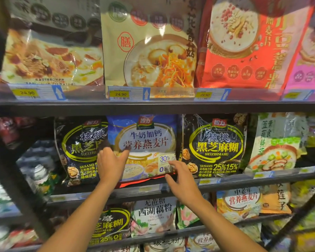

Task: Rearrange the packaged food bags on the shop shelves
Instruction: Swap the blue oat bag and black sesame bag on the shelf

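A blue and white oat-cereal bag (pixel 145 137) stands upright in the middle shelf row, between two black sesame-paste bags (pixel 80 148) (pixel 215 144). My left hand (pixel 110 163) lies against the blue bag's lower left part, thumb spread onto its front and fingers at its left edge; whether they curl behind it is hidden. My right hand (pixel 180 176) is at the bag's lower right corner with fingers spread and relaxed, fingertips touching the bag's bottom edge. A red bag edge (pixel 144 180) shows under the blue bag.
The shelf above carries a beige mushroom-porridge bag (pixel 149 57), a red cereal bag (pixel 244 51) and price tags (pixel 120 94). A white vegetable-porridge bag (pixel 278 142) stands right of the sesame bags. The lower shelf (pixel 153 192) holds several more bags. A dark shelf post (pixel 13 179) slants at the left.
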{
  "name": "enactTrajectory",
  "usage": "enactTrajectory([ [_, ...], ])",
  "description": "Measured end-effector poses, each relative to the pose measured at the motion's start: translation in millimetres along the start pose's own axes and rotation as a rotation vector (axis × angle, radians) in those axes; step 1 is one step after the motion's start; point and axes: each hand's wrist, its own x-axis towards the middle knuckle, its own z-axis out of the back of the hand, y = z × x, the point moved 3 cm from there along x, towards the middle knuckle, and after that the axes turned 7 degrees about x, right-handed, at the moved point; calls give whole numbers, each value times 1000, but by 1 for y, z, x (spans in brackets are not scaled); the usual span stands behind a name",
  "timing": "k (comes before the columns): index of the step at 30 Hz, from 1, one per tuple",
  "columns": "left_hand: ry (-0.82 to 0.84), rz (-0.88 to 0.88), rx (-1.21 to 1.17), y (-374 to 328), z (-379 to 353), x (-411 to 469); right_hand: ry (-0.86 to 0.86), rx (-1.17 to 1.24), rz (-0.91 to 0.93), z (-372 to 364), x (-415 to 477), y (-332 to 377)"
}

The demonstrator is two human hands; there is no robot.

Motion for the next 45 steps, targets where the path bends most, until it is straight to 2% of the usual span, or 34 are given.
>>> enactTrajectory([
  [3,-1,53,-1,3,0,-6,-62,31,61,20,-5,-4],
  [7,10,28,-29,6,-1,-9,-183,89,156,57,-11,-17],
  [10,28,72,-48,2,-1,-11,-250,107,150,87,-16,-30],
  [13,-49,79,8,-6,-1,-18,-280,111,104,116,-18,-50],
  [17,-196,5,98,-29,-7,-40,-362,84,50,149,-21,-78],
  [19,-225,-145,116,-53,-13,-53,-377,59,5,161,-21,-89],
  [21,-160,-339,71,-81,-27,-66,-384,42,-54,169,-20,-100],
  [24,134,-436,-99,-117,-55,-83,-363,54,-150,178,-17,-112],
  [28,482,-273,-201,-141,-97,-92,-347,13,-191,186,-10,-114],
  [30,592,-209,-178,-145,-112,-95,-363,-21,-227,191,-4,-118],
  [33,643,-182,-154,-141,-126,-99,-293,-20,-313,195,-1,-125],
  [36,659,-156,-174,-141,-130,-106,-220,57,-307,197,-1,-128],
  [45,600,-155,-293,-151,-123,-119,-217,167,-293,200,5,-135],
])
